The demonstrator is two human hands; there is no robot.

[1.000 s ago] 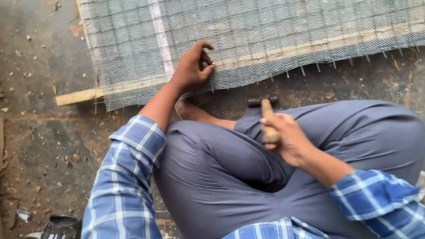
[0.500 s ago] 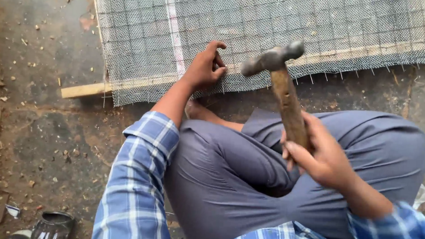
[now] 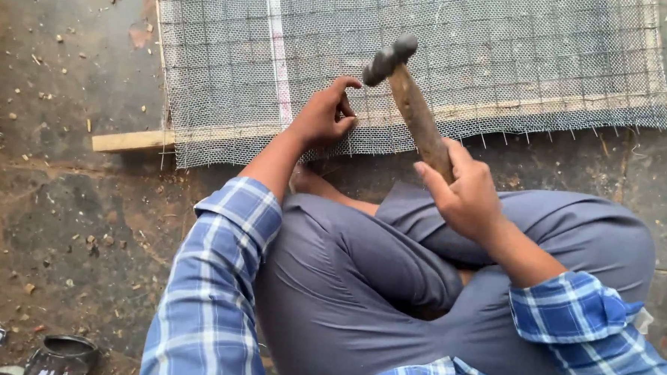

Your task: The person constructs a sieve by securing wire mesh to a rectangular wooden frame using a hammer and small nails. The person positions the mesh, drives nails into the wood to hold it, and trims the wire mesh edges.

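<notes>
The right hand (image 3: pixel 464 193), at about four o'clock in view, is clenched round the wooden handle of a hammer (image 3: pixel 412 101), whose dark head is raised toward twelve o'clock above the wire mesh (image 3: pixel 504 60). The left hand (image 3: pixel 323 116) is pinched shut, fingertips pressing on the mesh's near edge where it lies over a wooden batten (image 3: pixel 129 140); what it pinches cannot be made out. Mesh and batten lie on the floor (image 3: pixel 62 221), beyond the crossed legs

Mesh (image 3: pixel 459 58) cropped top; nail (probably pinched) unseen.
</notes>
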